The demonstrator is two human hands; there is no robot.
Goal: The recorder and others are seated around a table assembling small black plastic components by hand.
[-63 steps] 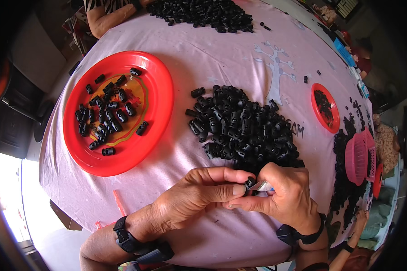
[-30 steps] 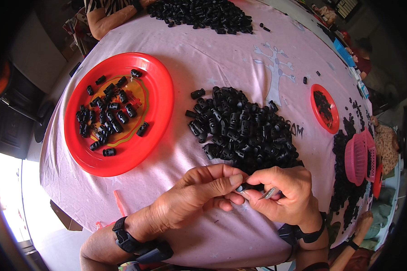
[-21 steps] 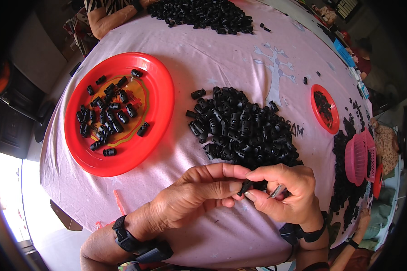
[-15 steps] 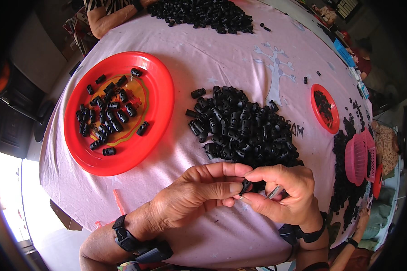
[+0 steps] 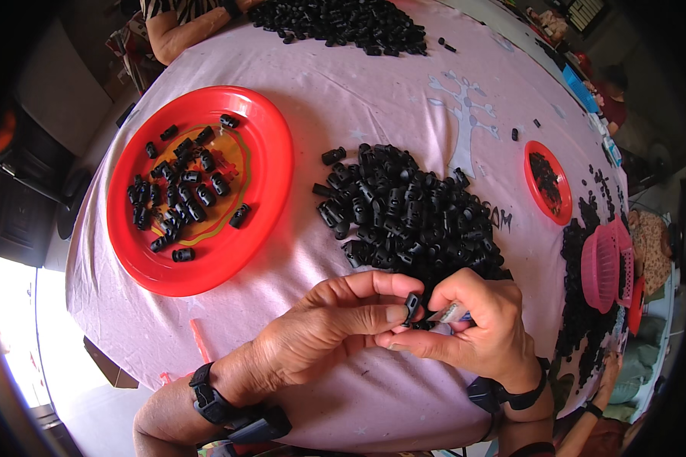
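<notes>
Between the thumb and fingers of my left hand [image 5: 335, 318] is a small black plastic cord lock [image 5: 412, 305], tilted upright with its hole showing. Close beside it, my right hand [image 5: 476, 327] is closed around a thin, flat, silvery blade-like tool [image 5: 448, 313]; its tip lies near the cord lock, and the rest hides in the fingers. Just beyond both hands spreads a heap of black cord locks [image 5: 408, 213]. To the left, a round red plate [image 5: 270, 198] with a yellow-orange middle carries a scattering of the same parts.
A pink patterned cloth [image 5: 358, 99] covers the table. Another heap of black parts [image 5: 343, 27] lies at the far side near a person's forearm [image 5: 187, 34]. On the right are a smaller red plate [image 5: 562, 209], a pink basket [image 5: 598, 266], many loose parts and another person's arm [image 5: 606, 381].
My right hand has drawn slightly away from the cord lock, and more of the silvery tool shows. The cord lock in my left hand has turned more upright.
</notes>
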